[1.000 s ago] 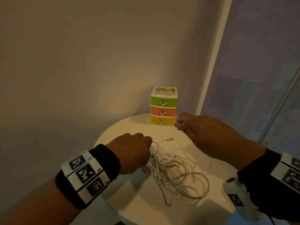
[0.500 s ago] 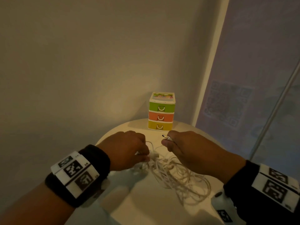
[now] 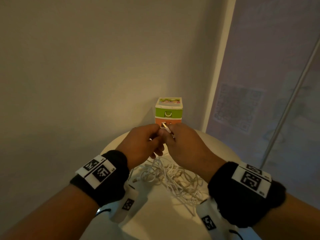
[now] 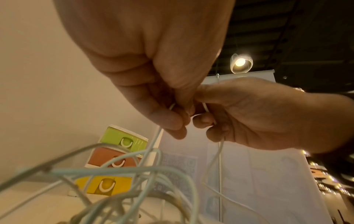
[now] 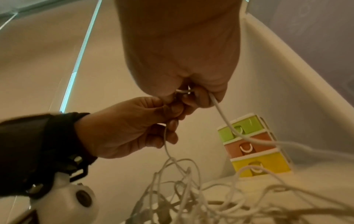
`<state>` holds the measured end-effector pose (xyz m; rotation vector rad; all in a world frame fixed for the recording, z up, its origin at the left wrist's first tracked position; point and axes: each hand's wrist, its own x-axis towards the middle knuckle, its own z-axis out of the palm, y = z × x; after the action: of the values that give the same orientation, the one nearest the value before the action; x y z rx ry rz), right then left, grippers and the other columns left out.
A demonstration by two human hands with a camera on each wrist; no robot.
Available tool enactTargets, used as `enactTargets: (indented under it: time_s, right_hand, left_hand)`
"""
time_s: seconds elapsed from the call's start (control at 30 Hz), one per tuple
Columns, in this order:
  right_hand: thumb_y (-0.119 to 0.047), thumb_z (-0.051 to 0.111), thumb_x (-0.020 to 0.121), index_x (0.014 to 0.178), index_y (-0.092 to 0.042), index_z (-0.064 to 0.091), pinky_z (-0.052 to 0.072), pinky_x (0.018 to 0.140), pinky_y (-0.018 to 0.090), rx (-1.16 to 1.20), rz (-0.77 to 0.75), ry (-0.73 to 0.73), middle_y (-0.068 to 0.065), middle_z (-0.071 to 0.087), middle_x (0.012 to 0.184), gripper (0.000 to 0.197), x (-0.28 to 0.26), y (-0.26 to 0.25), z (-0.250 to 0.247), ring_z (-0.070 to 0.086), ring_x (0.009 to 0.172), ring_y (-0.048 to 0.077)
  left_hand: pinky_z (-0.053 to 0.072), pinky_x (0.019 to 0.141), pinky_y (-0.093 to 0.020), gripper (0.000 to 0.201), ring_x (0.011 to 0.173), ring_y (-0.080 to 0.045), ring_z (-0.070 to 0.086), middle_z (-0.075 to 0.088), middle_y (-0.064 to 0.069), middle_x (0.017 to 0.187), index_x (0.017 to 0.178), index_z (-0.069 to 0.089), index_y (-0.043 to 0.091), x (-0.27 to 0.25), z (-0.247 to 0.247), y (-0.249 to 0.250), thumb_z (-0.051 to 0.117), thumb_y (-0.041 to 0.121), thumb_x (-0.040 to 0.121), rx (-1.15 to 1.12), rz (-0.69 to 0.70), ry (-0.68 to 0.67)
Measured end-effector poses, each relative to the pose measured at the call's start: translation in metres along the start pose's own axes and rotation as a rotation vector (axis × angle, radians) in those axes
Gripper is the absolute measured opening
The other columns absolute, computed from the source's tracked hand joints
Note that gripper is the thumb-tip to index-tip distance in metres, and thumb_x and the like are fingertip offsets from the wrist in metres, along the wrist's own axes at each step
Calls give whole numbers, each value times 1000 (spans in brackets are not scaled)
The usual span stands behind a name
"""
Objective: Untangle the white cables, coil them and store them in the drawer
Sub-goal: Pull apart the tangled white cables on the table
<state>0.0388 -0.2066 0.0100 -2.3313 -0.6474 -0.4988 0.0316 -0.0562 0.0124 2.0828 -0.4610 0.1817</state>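
A tangle of white cables (image 3: 170,177) lies on the round white table (image 3: 155,220), with strands rising to both hands. My left hand (image 3: 147,142) and right hand (image 3: 180,141) are held together above the pile, fingertips touching. The left hand (image 4: 168,115) pinches a cable strand (image 4: 153,144) that hangs into the tangle. The right hand (image 5: 193,97) pinches a cable (image 5: 228,122) near its plug end (image 3: 166,129), which sticks up between the hands. Behind them stands the small drawer unit (image 3: 168,110) with green, orange and yellow drawers, all closed.
The table sits in a corner, with a beige wall (image 3: 86,66) on the left and behind, and a pale banner panel (image 3: 259,84) on the right. A ceiling lamp (image 4: 241,62) shows in the left wrist view.
Both hands have risen from the pile and come together in front of the drawer unit. The right hand brought the plug end over to the left hand, lifting strands off the table.
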Motion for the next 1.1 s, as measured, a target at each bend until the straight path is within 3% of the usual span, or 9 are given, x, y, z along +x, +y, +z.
enactTargets:
  time_s: [0.1,0.23,0.37,0.47,0.57,0.67,0.83,0.97,1.1]
  right_hand:
    - [-26,43,100,89,-7,60,42,52,8,183,114,139,6,65,81,27,1,-8,-6,55,61,4]
    - [-37,32,102,95,-20,54,53,57,27,506,296,343,1,71,76,28,13,-8,-19,70,68,16]
    - [-42,31,101,80,-23,45,46,48,28,919,326,383,-7,51,47,32,9,-17,-36,51,40,6]
    - [-50,30,98,78,-25,44,47,46,29,592,173,364,-8,53,60,35,5,-16,-35,56,48,3]
    - [-50,25,98,98,-18,49,58,60,36,161,17,308,2,69,85,39,1,-6,-42,68,71,13]
    - [-48,38,97,106,-18,46,49,54,29,-164,-36,44,0,65,91,33,-8,2,-43,59,69,9]
    - [-37,56,92,106,-22,50,50,70,32,-229,-3,-224,-2,64,92,21,-4,4,-44,59,79,15]
    - [-30,60,90,90,-18,54,49,61,33,-106,15,2,-3,58,71,13,3,3,-56,56,65,15]
    - [-24,54,94,82,-20,50,37,46,8,6,40,399,-5,53,64,13,14,4,-84,50,52,4]
  left_hand:
    - [55,56,-24,16,57,-10,65,67,-2,68,88,59,1,4,3,4,52,13,96,-16,-18,-23]
    - [49,64,-29,21,61,-10,59,59,5,64,90,64,7,6,6,0,50,21,98,33,-4,-151]
    - [48,72,-32,25,63,-10,56,58,7,63,83,67,14,9,7,-5,56,33,95,65,11,-147]
    - [51,71,-32,27,65,-9,57,58,5,68,75,63,22,10,8,-4,59,43,91,138,21,-209]
    - [50,74,-31,19,69,-14,59,63,1,74,81,63,26,9,9,0,57,38,93,214,72,-218]
    - [51,80,-31,15,84,-19,64,69,-5,90,98,67,18,11,8,3,54,24,96,175,93,-168]
    - [52,81,-24,16,88,-9,64,67,11,90,102,66,28,10,13,-2,52,30,96,230,143,-170]
    - [46,76,-21,11,73,-6,55,57,11,74,84,62,24,12,9,-12,57,24,94,221,176,-148]
    - [47,78,-25,10,76,-8,58,62,9,77,85,66,26,14,-1,-28,59,26,92,306,120,-165]
